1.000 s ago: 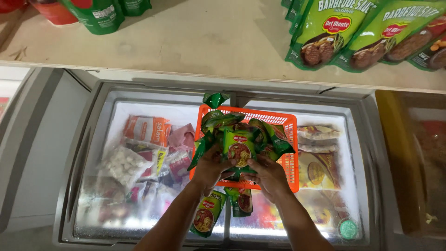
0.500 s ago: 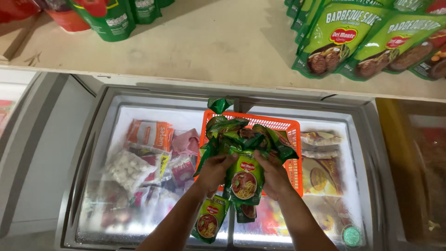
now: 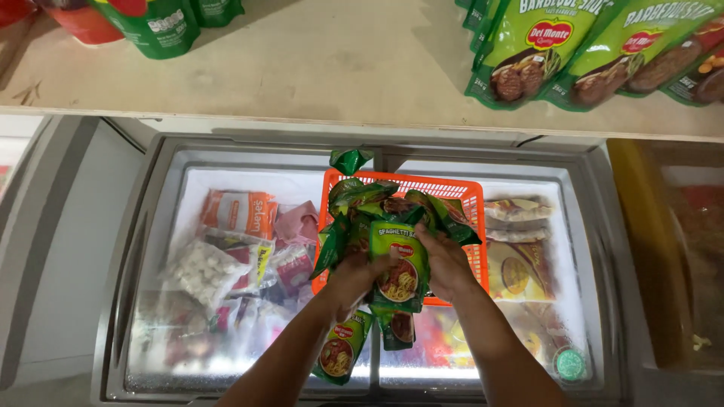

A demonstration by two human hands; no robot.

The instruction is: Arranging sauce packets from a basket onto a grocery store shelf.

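Note:
An orange plastic basket [image 3: 466, 190] rests on the glass lid of a chest freezer [image 3: 136, 249]. It is heaped with green sauce pouches [image 3: 362, 197]. My left hand [image 3: 353, 279] and my right hand [image 3: 445, 264] together grip one green pouch [image 3: 400, 267] with a pasta picture, held upright over the basket's front edge. Two more green pouches [image 3: 343, 354] hang below my hands, against the freezer lid.
Frozen food packets [image 3: 241, 215] lie under the freezer glass on both sides. Above the freezer runs a pale shelf [image 3: 324, 68] with green sauce pouches [image 3: 520, 53] at the right and green and red packs [image 3: 154, 26] at the left. A yellow-framed cabinet [image 3: 630, 226] stands at right.
The view has shifted slightly. My hands have kept their grip on the green pouch and moved a little down and toward me at the basket's front edge.

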